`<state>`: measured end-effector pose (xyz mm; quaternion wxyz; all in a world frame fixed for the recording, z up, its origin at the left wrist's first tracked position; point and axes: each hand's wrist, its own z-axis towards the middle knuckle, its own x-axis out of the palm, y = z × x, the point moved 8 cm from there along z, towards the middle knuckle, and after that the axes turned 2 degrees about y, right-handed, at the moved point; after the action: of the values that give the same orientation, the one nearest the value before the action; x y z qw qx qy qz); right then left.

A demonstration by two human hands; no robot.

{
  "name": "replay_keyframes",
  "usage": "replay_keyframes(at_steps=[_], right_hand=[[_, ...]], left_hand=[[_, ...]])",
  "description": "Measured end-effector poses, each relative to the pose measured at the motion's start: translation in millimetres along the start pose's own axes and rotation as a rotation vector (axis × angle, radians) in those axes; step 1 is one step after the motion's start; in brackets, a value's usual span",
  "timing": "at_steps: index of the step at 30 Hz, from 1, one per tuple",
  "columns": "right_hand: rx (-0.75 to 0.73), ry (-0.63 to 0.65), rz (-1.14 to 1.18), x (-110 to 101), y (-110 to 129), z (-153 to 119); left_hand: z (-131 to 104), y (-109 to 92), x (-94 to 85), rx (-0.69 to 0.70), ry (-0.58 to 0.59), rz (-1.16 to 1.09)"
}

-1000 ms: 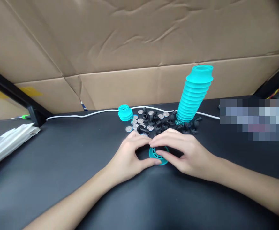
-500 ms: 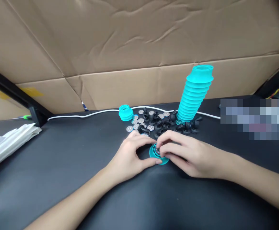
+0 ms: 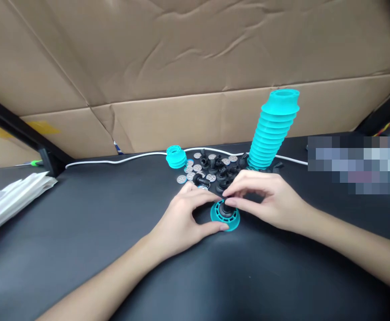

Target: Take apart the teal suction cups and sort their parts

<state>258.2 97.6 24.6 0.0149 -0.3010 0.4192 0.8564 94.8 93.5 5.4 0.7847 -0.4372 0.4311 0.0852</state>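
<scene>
A turquoise slotted ring (image 3: pixel 234 224) lies on the black mat, its rim held between the thumb and fingers of my left hand (image 3: pixel 181 216). A black fitting (image 3: pixel 227 210) sits in the ring's centre. My right hand (image 3: pixel 268 200) pinches the upper part of that fitting with thumb and fingertips. Behind my hands are several black fittings (image 3: pixel 221 173) and several silver perforated discs (image 3: pixel 182 179).
A tall leaning stack of turquoise rings (image 3: pixel 270 133) stands at the back right, a short stack (image 3: pixel 176 158) further left. A white cable (image 3: pixel 131 157) runs along the cardboard wall (image 3: pixel 181 120). White packets (image 3: pixel 21 196) lie at the left edge.
My right hand has risen slightly and turned, now gripping the black fitting from above. More of the fitting and ring shows. My left hand has shifted barely, still at the ring.
</scene>
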Motion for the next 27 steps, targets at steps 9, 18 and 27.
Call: replay_keyframes(at_steps=[9,18,27], right_hand=[[-0.24,0.089,-0.024,21,24,-8],[-0.175,0.077,-0.119,23,16,-7],[-0.133,0.164,-0.128,18,19,-7]], left_hand=[[1,-2,-0.1,0.007,-0.008,-0.016],[1,-2,-0.2,0.015,-0.015,-0.035],[1,-1,0.1,-0.009,0.002,-0.023]])
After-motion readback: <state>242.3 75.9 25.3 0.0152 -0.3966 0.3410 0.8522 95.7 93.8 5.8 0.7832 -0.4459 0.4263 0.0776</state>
